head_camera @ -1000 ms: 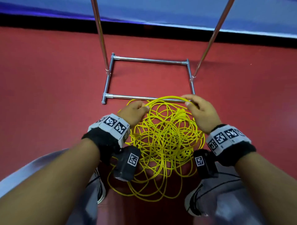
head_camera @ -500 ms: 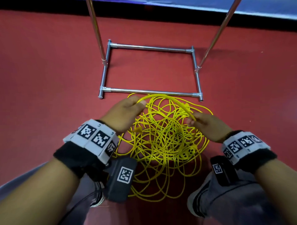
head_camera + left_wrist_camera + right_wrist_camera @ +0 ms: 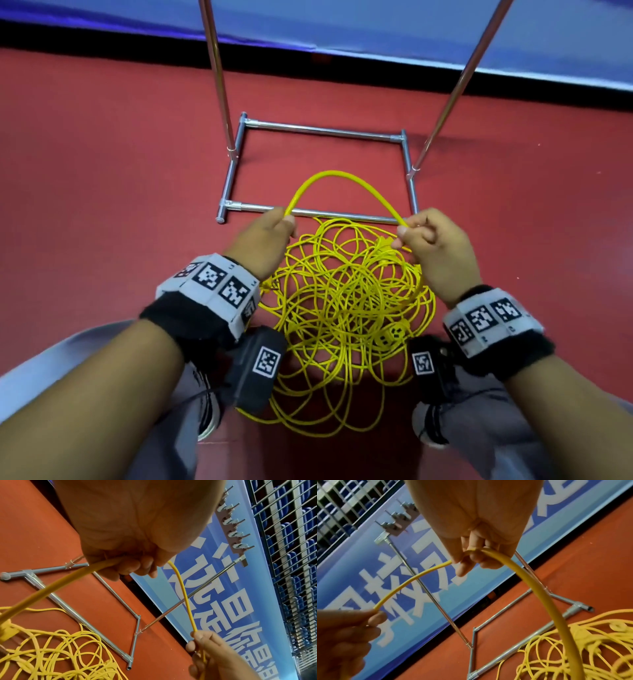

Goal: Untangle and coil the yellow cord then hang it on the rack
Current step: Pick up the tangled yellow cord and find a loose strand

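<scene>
The yellow cord (image 3: pixel 346 301) lies in a tangled heap on the red floor, just in front of the metal rack's base (image 3: pixel 322 129). My left hand (image 3: pixel 270 233) and my right hand (image 3: pixel 428 240) each pinch one stretch of it, and that stretch arches up between them. In the left wrist view my left hand (image 3: pixel 130 563) grips the cord (image 3: pixel 183 595) while the right hand (image 3: pixel 205 649) holds its far end. In the right wrist view my right hand (image 3: pixel 474 555) curls round the cord (image 3: pixel 544 601). The rack's hook bar (image 3: pixel 233 523) shows high up.
Two slanted chrome uprights (image 3: pixel 214 65) rise from the rack's base. A blue banner (image 3: pixel 342 24) with a black strip runs along the far edge of the floor. My shoes (image 3: pixel 428 425) stand on either side of the heap. A wire fence (image 3: pixel 291 561) stands behind the banner.
Both hands have risen and moved apart, lifting the pinched stretch of cord into a taller arch over the rack's front bar. The heap stays on the floor.
</scene>
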Motion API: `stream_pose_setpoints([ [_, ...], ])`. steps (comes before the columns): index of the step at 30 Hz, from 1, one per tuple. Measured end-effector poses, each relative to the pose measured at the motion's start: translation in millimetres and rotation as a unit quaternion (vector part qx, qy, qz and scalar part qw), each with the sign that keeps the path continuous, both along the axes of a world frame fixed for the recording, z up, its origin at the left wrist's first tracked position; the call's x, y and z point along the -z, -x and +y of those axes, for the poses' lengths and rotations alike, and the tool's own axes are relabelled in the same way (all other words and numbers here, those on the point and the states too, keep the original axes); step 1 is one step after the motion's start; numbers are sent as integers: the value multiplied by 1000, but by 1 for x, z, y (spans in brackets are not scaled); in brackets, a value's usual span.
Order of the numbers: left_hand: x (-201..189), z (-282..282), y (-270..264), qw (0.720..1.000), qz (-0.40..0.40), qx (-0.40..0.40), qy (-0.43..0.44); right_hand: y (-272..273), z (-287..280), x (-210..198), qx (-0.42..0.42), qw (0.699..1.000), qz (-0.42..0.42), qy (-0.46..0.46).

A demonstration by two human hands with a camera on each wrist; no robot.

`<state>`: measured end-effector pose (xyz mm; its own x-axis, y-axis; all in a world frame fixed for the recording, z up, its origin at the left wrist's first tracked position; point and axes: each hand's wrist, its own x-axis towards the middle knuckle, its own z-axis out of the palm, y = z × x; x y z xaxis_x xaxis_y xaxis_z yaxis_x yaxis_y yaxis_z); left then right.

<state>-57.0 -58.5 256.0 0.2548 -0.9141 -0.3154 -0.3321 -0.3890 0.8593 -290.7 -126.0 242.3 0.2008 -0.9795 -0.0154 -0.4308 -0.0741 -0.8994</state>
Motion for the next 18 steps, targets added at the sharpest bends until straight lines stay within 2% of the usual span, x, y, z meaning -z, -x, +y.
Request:
stream_pose_setpoints([
  [3,5,-15,22,1000,3,9,15,11,9,21,45,999,0,-2],
  [6,5,-30,47,999,31,3,12,14,3,27,31,998,52,-17],
  [9,3,-38,57,998,61,6,26,14,-15,20,-25,984,175,-14],
  [12,11,-42,54,997,60,14,46,4,-25,19,-118,945,304,32],
  [15,22,-46,48,998,21,27,59,-20,-25,20,-173,921,349,32],
  [18,25,-49,43,997,42,38,48,-35,-24,19,-190,923,335,20],
])
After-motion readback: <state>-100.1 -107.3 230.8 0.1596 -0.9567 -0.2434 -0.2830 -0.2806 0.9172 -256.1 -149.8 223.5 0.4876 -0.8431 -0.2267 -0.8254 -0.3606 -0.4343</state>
